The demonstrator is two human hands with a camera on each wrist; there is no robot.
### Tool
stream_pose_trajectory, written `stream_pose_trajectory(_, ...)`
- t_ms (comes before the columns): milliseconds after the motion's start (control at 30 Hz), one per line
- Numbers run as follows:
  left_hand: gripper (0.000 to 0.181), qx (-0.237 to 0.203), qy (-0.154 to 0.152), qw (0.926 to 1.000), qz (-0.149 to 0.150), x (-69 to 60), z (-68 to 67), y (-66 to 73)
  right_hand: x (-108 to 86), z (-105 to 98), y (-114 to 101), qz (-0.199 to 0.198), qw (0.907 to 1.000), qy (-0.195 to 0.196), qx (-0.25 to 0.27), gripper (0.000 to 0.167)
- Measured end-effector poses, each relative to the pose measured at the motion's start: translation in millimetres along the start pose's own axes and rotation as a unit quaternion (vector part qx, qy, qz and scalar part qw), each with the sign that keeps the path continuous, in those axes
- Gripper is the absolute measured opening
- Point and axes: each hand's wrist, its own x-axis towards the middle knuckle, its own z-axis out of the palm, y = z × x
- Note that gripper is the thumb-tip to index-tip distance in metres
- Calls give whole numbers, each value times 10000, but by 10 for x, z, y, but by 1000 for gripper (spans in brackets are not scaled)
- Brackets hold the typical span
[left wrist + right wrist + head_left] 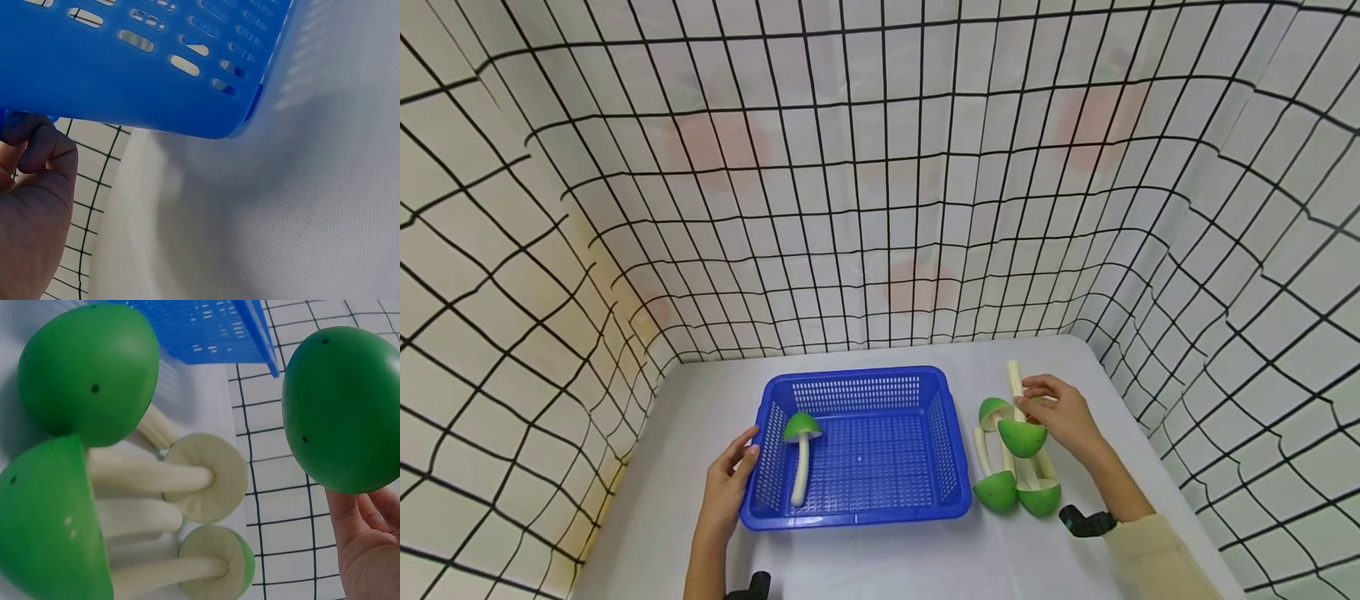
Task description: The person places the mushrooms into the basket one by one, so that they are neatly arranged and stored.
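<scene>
A blue plastic basket point(857, 523) holds one green-capped mushroom point(801, 471) lying at its left side. My left hand point(724, 483) grips the basket's left rim; in the left wrist view the fingers curl at the rim of the basket point(125, 94). My right hand point(1066, 417) pinches the white stem of a mushroom point(1022, 438), cap downward, above a pile of several mushrooms point(997, 492) right of the basket. In the right wrist view that raised cap point(344, 409) partly hides my right hand point(372, 544), and the piled mushrooms point(90, 375) lie beside it.
A white-covered table point(880, 567) lies under everything. Black wire grid point(850, 208) over pale sheeting stands behind the table and along both sides.
</scene>
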Motion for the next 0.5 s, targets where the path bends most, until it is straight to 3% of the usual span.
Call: stream_pose_trajectory(500,51,-18,-13,10000,-30,10,-10,-13,80,243,-162,-52,9994,-83,327,51)
